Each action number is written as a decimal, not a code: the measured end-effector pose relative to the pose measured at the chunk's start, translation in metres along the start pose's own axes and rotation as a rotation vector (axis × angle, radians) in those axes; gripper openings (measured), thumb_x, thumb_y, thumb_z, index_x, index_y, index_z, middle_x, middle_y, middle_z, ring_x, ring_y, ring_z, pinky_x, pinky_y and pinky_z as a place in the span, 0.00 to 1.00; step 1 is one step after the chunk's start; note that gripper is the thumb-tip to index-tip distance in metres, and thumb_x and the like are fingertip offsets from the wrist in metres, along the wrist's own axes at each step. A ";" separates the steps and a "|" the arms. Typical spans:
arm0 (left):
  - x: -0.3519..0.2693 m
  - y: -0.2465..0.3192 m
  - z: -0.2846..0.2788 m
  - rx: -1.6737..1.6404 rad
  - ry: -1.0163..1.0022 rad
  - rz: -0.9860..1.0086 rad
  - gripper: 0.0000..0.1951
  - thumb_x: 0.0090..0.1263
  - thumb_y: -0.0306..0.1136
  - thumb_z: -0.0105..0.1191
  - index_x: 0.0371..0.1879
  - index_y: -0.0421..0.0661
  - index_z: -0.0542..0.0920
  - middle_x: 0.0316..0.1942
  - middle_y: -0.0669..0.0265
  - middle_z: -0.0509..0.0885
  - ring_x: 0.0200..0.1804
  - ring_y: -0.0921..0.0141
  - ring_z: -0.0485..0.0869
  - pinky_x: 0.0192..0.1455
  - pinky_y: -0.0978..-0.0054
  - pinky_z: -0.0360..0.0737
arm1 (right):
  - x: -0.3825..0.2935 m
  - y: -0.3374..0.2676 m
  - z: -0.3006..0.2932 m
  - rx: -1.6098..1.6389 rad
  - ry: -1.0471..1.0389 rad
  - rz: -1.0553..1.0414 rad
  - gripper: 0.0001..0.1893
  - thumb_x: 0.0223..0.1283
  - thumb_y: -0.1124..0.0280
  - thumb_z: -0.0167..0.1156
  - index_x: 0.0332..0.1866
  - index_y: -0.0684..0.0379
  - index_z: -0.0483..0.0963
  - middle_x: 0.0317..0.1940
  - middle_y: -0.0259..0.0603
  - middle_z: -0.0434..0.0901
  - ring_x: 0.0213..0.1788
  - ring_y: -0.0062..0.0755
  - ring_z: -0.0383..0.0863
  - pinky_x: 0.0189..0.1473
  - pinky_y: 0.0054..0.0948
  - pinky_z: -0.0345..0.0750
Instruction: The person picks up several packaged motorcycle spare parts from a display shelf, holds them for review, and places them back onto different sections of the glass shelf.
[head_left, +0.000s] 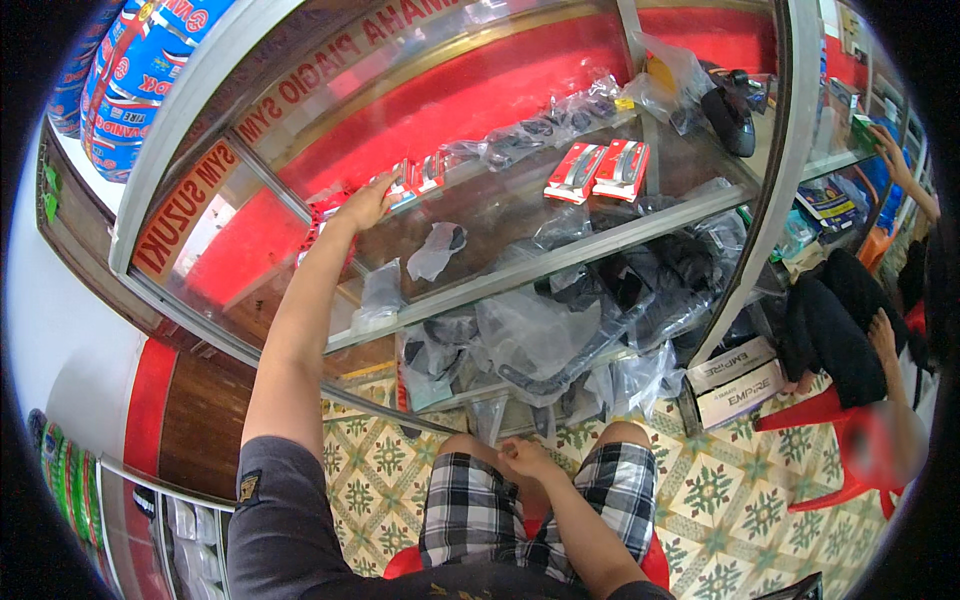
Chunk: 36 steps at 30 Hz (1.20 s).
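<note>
My left hand (367, 204) reaches into a glass display case, over its upper shelf (491, 225). Its fingers are at a row of small red-and-white boxes (429, 172) along the back; whether they grip one is hidden. To the right on the same shelf, two larger red-and-white boxes (576, 174) lie side by side. A clear plastic bag with a small dark part (437, 251) lies nearer, beside another small clear bag (382, 289) at the shelf's front edge. My right hand (529, 457) rests by my knee with loosely bent fingers and nothing visible in it.
The case's metal front rail (540, 271) crosses before me. Below it, bagged black parts (555, 337) crowd the lower shelf. Two long cartons (739, 390) lie at the right, near a seated person (840, 322) and a red plastic stool (802, 450). Wrapped tires (142, 90) stand upper left.
</note>
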<state>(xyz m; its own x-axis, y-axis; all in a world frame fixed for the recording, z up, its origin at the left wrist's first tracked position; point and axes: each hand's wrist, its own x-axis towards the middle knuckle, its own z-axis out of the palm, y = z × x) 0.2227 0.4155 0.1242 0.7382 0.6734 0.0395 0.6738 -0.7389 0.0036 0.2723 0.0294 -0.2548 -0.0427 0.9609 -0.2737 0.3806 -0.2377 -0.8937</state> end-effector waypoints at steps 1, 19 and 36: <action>0.002 0.001 -0.001 0.003 0.006 -0.014 0.27 0.67 0.42 0.44 0.64 0.50 0.55 0.63 0.47 0.58 0.62 0.53 0.62 0.64 0.62 0.60 | 0.002 0.003 0.000 -0.010 0.008 -0.013 0.24 0.53 0.52 0.55 0.50 0.58 0.70 0.34 0.46 0.81 0.39 0.44 0.80 0.44 0.37 0.74; 0.017 0.249 0.009 -0.159 0.248 0.366 0.28 0.56 0.50 0.55 0.51 0.43 0.72 0.43 0.50 0.78 0.47 0.56 0.77 0.50 0.64 0.73 | 0.007 0.018 0.017 -0.058 0.071 -0.058 0.21 0.51 0.54 0.57 0.47 0.57 0.72 0.32 0.46 0.81 0.37 0.43 0.80 0.41 0.37 0.75; -0.246 0.147 0.016 -2.143 -0.005 -0.093 0.28 0.64 0.45 0.35 0.58 0.36 0.63 0.51 0.46 0.73 0.44 0.63 0.79 0.45 0.72 0.77 | -0.009 0.015 0.031 -0.136 0.020 -0.087 0.23 0.50 0.52 0.56 0.47 0.56 0.72 0.36 0.49 0.80 0.40 0.47 0.79 0.42 0.38 0.74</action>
<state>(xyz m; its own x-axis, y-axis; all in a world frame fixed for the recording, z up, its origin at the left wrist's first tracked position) 0.1407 0.1415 0.0995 0.7161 0.6974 -0.0292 -0.3634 0.4082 0.8374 0.2493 0.0131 -0.2771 -0.0627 0.9799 -0.1891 0.4977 -0.1335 -0.8570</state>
